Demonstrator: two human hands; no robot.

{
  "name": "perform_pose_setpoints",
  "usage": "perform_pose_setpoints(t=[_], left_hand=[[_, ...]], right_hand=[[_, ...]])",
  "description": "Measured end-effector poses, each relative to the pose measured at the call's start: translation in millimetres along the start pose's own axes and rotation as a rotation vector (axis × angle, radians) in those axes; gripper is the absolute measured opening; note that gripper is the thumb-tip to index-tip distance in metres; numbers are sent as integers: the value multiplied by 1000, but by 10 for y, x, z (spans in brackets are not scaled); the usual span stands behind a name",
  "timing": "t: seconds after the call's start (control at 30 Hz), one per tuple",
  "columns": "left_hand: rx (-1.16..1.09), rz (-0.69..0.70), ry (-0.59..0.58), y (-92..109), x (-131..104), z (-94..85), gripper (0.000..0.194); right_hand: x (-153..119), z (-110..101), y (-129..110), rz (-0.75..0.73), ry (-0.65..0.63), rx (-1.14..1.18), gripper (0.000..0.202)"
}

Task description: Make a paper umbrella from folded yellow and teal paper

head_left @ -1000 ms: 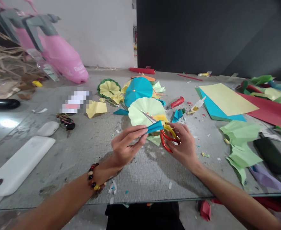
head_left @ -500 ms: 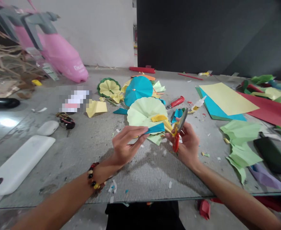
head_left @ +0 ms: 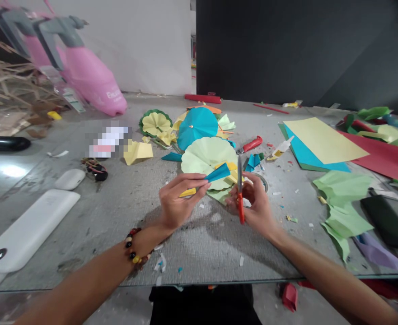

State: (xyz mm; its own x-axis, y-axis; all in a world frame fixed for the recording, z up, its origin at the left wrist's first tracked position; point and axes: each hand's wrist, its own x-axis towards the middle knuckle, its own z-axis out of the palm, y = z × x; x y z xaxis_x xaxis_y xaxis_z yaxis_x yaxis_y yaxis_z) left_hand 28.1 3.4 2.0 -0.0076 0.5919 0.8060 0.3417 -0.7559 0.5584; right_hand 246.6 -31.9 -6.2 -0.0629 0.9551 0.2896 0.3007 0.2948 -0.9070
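One blue paper (head_left: 219, 172) pinched by left hand (head_left: 181, 202), tipped higher | right hand (head_left: 258, 206) grips scissors (head_left: 241, 205), swung upright

Left wrist (head_left: 151, 235) bears a bracelet of round black, yellow and dark-red beads (head_left: 132, 256); black cloth garment (head_left: 200, 307) shows below the grey worktop (head_left: 199, 266)'s near edge.

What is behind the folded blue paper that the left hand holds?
Behind the folded blue paper, a pale green scalloped disc and some yellow paper show. The parts it covers cannot be seen.

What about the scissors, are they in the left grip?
No, the scissors are in the right grip; the left grip holds blue paper.
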Motion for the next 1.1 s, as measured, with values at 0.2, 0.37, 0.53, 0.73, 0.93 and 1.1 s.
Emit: perform_pose_setpoints(t=[0.2,0.37,0.53,0.73,0.93,1.1], left_hand=[[-110,-155,25,-43,-31,38,7],[-231,-270,23,-52,-28,79,6],[-299,-308,15,-33,-3,66,6],[-379,-344,-220,-47,-22,34,9],[-420,-414,-439,-64,-59,43,11],[-362,-395,-552,-72,-74,31,11]], right_hand=[[-70,74,-31,132,10,117,59],[-52,63,-9,173,-24,295,48],[-53,42,1,209,-94,385,45],[-60,46,19,171,-86,342,33],[-45,67,17,92,37,274,42],[-68,73,13,46,98,283,39]])
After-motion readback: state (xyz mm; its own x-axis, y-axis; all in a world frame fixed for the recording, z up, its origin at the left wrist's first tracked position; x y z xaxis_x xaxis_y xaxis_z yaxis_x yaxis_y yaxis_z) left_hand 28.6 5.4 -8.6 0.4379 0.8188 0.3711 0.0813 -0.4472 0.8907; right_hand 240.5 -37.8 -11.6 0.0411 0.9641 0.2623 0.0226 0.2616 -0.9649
